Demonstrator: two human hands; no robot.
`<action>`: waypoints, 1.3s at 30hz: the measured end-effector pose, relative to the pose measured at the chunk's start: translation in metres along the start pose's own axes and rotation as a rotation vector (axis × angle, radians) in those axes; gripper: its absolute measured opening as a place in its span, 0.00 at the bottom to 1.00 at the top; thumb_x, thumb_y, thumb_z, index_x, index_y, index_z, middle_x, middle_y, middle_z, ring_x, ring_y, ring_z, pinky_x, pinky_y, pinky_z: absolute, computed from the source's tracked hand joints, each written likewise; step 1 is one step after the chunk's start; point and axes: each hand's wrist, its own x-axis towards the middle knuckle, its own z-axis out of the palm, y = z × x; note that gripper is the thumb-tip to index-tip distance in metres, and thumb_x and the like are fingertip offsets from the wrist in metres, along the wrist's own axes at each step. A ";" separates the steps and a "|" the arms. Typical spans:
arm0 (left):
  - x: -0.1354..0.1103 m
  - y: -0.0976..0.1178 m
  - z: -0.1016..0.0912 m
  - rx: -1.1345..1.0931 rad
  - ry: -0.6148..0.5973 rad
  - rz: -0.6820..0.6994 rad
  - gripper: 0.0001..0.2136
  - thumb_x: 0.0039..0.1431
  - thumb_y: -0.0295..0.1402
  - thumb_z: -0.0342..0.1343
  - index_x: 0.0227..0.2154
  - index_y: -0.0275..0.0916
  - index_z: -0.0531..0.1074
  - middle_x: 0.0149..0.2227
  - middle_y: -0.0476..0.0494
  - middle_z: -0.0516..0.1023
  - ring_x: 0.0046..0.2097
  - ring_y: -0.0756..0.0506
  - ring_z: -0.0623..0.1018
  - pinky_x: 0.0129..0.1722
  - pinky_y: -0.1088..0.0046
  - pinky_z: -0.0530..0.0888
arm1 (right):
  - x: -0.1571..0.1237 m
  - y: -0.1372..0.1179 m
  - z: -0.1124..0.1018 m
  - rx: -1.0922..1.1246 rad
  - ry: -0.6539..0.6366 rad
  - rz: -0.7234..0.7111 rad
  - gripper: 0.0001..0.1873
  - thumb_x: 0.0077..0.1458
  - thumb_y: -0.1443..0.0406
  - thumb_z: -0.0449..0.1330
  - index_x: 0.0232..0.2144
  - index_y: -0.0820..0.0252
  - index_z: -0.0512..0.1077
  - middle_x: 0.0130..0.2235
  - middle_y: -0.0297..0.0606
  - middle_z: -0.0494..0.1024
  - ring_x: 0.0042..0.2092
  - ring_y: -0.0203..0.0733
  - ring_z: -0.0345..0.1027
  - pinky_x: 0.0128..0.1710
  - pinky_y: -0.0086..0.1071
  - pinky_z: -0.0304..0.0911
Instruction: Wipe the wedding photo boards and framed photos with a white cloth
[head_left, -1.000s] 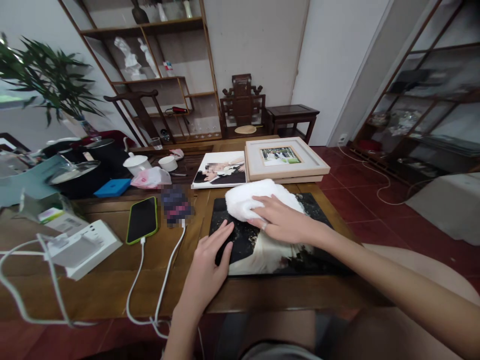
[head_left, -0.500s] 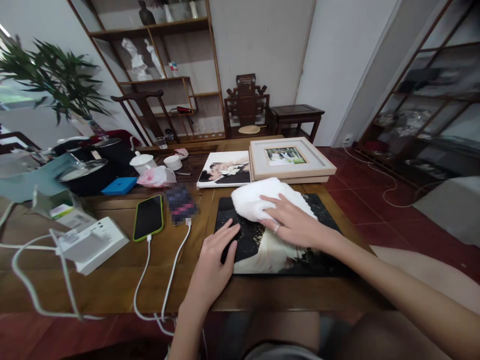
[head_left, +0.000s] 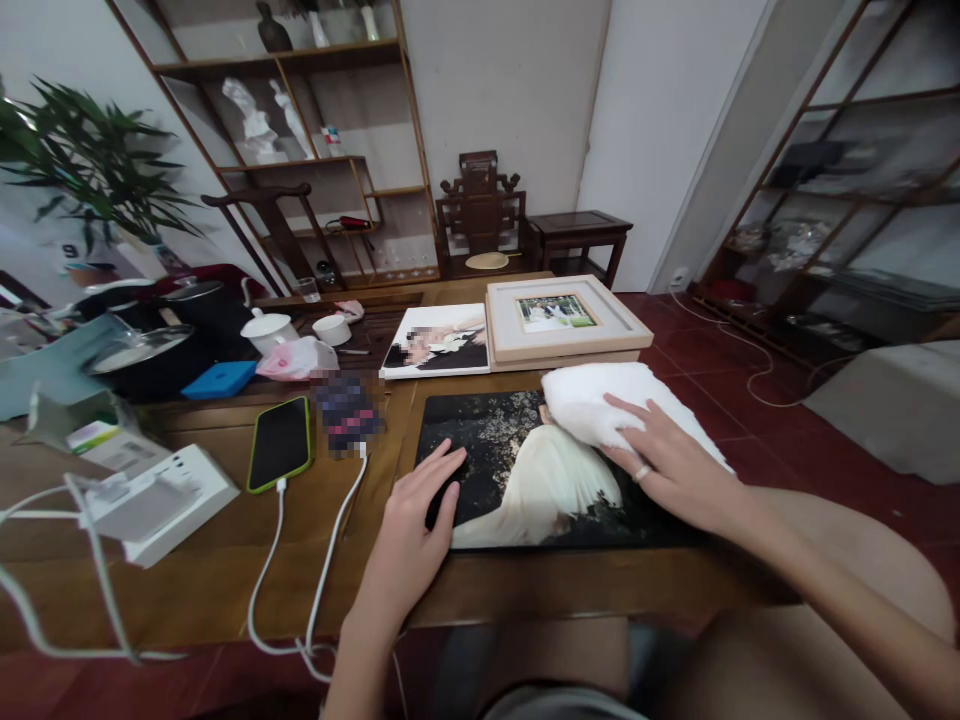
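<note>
A large dark photo print (head_left: 517, 470) showing a white dress lies flat on the wooden table (head_left: 187, 590) in front of me. My left hand (head_left: 411, 530) rests flat on its left edge, fingers stretched out. My right hand (head_left: 671, 465), with a ring on one finger, presses a folded white cloth (head_left: 600, 400) onto the print's right side, fingers spread over the cloth.
Behind the print lie a smaller photo (head_left: 439, 342) and a light wooden picture frame (head_left: 559, 318). To the left are a phone in a green case (head_left: 280, 443) on a white cable, a white box (head_left: 161, 500), cups and pots. Shelves and chairs stand beyond.
My right hand has slid the white cloth from the print's upper middle to its right side, uncovering the dress in the picture. My left hand stays on the print's left edge.
</note>
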 end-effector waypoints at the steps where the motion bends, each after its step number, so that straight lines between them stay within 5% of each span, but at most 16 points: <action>1: 0.000 0.000 0.000 0.004 -0.003 -0.005 0.15 0.63 0.32 0.47 0.51 0.40 0.70 0.55 0.41 0.72 0.60 0.42 0.67 0.57 0.57 0.66 | -0.007 -0.006 -0.002 -0.003 0.001 -0.019 0.17 0.62 0.60 0.46 0.32 0.58 0.72 0.55 0.49 0.70 0.64 0.52 0.47 0.61 0.58 0.43; 12: 0.002 -0.002 0.001 0.041 -0.005 -0.040 0.17 0.63 0.35 0.48 0.53 0.39 0.69 0.57 0.40 0.69 0.58 0.42 0.69 0.58 0.57 0.65 | -0.074 -0.076 -0.015 -0.005 0.008 -0.247 0.07 0.50 0.67 0.55 0.24 0.53 0.72 0.62 0.36 0.60 0.66 0.59 0.39 0.59 0.67 0.37; 17: 0.002 -0.003 0.001 0.028 -0.013 -0.029 0.16 0.63 0.35 0.48 0.51 0.39 0.70 0.57 0.40 0.70 0.59 0.41 0.68 0.58 0.56 0.65 | -0.049 -0.068 -0.016 0.005 -0.050 -0.155 0.12 0.56 0.67 0.51 0.29 0.57 0.74 0.60 0.44 0.64 0.64 0.56 0.45 0.59 0.63 0.44; 25: 0.001 -0.002 0.000 0.002 -0.027 -0.036 0.16 0.63 0.35 0.47 0.51 0.40 0.70 0.57 0.40 0.70 0.60 0.42 0.67 0.59 0.55 0.64 | 0.027 -0.003 -0.004 -0.083 -0.050 -0.038 0.21 0.64 0.59 0.44 0.44 0.65 0.72 0.57 0.55 0.66 0.62 0.55 0.51 0.57 0.57 0.49; 29: 0.001 -0.003 0.001 -0.004 -0.026 -0.026 0.16 0.63 0.34 0.46 0.51 0.39 0.70 0.57 0.40 0.70 0.60 0.42 0.67 0.59 0.55 0.64 | 0.043 0.008 0.001 -0.115 -0.063 -0.001 0.22 0.64 0.59 0.43 0.46 0.65 0.72 0.58 0.56 0.65 0.62 0.56 0.50 0.56 0.57 0.50; 33: 0.002 -0.004 0.001 -0.007 -0.028 -0.030 0.16 0.63 0.34 0.47 0.51 0.39 0.70 0.57 0.40 0.70 0.60 0.42 0.67 0.59 0.55 0.64 | 0.025 -0.012 0.003 -0.115 -0.053 -0.023 0.20 0.63 0.62 0.45 0.43 0.64 0.73 0.58 0.51 0.66 0.64 0.57 0.45 0.58 0.62 0.44; 39: 0.001 -0.005 0.002 -0.001 -0.013 -0.032 0.17 0.63 0.35 0.47 0.52 0.37 0.70 0.57 0.39 0.70 0.59 0.42 0.68 0.59 0.56 0.64 | -0.038 -0.067 -0.004 -0.040 -0.030 -0.087 0.13 0.58 0.66 0.51 0.30 0.57 0.76 0.62 0.40 0.61 0.65 0.58 0.42 0.59 0.64 0.38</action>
